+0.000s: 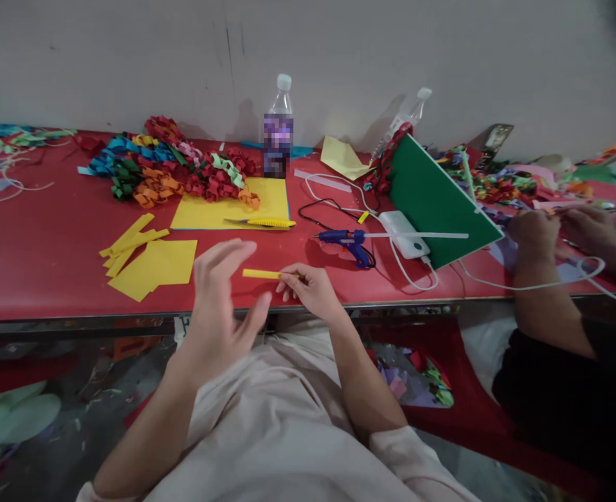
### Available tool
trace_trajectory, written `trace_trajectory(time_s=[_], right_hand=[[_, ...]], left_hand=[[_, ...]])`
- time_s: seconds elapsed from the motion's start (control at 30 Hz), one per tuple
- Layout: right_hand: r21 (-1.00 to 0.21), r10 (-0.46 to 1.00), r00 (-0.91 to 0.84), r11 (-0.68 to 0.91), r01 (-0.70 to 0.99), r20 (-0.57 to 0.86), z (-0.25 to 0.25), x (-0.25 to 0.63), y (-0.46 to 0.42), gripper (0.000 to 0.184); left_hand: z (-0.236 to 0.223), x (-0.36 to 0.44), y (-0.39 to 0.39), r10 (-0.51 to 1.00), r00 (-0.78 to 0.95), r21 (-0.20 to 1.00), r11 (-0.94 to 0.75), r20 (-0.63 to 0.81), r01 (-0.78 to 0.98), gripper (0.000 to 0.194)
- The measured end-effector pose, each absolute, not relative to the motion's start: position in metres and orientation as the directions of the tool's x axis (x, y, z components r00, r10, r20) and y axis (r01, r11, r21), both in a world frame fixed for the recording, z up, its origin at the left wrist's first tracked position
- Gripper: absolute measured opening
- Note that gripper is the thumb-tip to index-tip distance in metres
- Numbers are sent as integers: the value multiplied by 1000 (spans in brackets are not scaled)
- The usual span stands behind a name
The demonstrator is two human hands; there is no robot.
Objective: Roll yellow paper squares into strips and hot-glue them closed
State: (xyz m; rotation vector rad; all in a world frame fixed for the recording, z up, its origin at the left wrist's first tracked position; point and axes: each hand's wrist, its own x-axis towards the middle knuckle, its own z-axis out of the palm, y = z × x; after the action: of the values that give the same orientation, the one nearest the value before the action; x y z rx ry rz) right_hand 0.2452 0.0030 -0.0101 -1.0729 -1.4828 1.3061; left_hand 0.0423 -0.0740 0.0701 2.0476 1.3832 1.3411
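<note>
Pinched in my right hand (308,286) is one end of a folded yellow paper strip (260,274), which points left just above the red table. My left hand (224,307) hovers beside it, thumb and fingers spread, holding nothing. Square yellow paper sheets (154,265) lie to the left, with several folded yellow strips (130,240) behind them. Beyond my hands, a yellow utility knife (266,223) rests on a stack of yellow paper (198,213). A blue glue gun (345,240) with a white glue stick lies right of my right hand.
Linked paper chains (166,167) are heaped at the back left. A bottle (279,132) stands by the wall. To the right, a green board (438,202) leans over a white power strip (403,233) with trailing cords. Another person's hands (535,233) work at the far right.
</note>
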Motion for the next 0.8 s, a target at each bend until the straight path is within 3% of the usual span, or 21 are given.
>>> trace_trajectory(time_s=[0.1,0.23,0.37,0.5,0.6,0.7,0.8], right_hand=[[-991,950,-302,113,75,86,-8,247,0,29],[-973,950,-274,190,133,148,-8,248,-1,25],[-906,921,-287,339,254,265,-9,246,-1,24],[-895,909,-306,366,254,284,-8,246,-1,27],[-883,889,-349,395,253,297,-7,249,2,30],[-928,914,-339,305,214,222,-7,251,3,30],[-989,952,-302,96,117,57,-3,253,3,36]], left_hand=[[34,42,-19,891,224,619,-439,395,652,26],[9,39,-3,922,272,781,-381,277,495,24],[9,39,-9,914,259,820,-398,313,411,22],[6,32,-6,908,159,828,-419,388,373,19],[3,25,-4,910,230,856,-404,344,321,23],[2,26,-7,928,222,916,-346,301,205,24],[0,35,-13,956,123,963,-270,267,3,18]])
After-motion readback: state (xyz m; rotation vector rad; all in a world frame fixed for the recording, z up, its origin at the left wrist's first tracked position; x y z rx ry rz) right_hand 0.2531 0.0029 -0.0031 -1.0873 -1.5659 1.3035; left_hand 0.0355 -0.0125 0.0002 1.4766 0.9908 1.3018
